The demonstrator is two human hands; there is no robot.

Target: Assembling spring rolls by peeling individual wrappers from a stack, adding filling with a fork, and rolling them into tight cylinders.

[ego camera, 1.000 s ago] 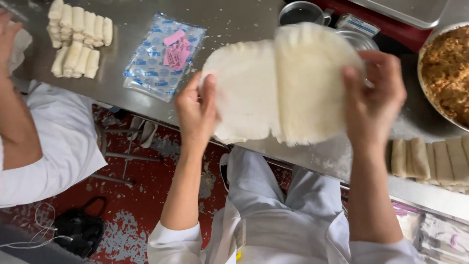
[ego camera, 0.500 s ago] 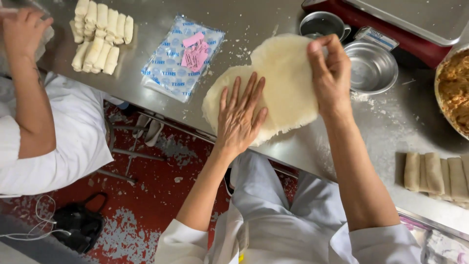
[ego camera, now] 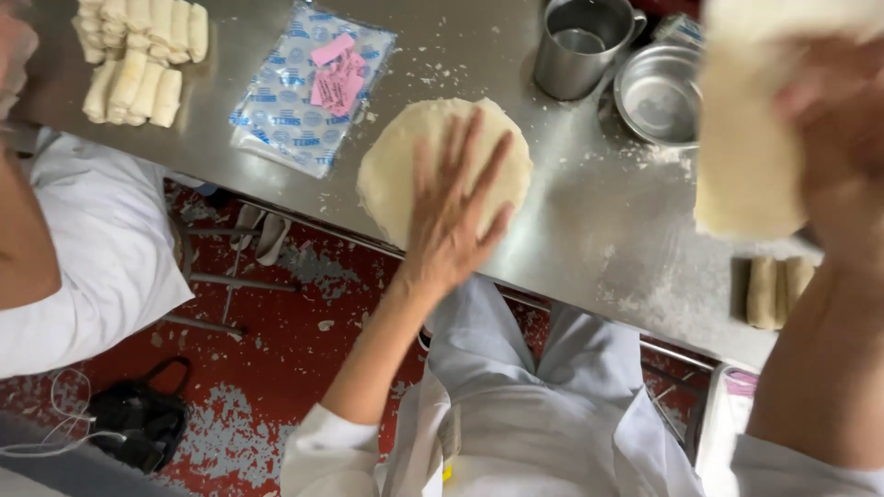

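A round stack of thin pale wrappers lies on the steel table near its front edge. My left hand rests flat on the stack with fingers spread. My right hand is raised at the upper right and holds a single peeled wrapper sheet, which hangs blurred in the air above the table.
A metal cup and a shallow metal bowl stand behind the stack. A plastic packet with pink slips lies to the left. Rolled pieces sit far left, more rolls at right. A co-worker's arm is at the left edge.
My right hand has peeled one sheet off the stack and lifted it up to the right. My left hand has stayed pressing on the stack, which now lies flat.
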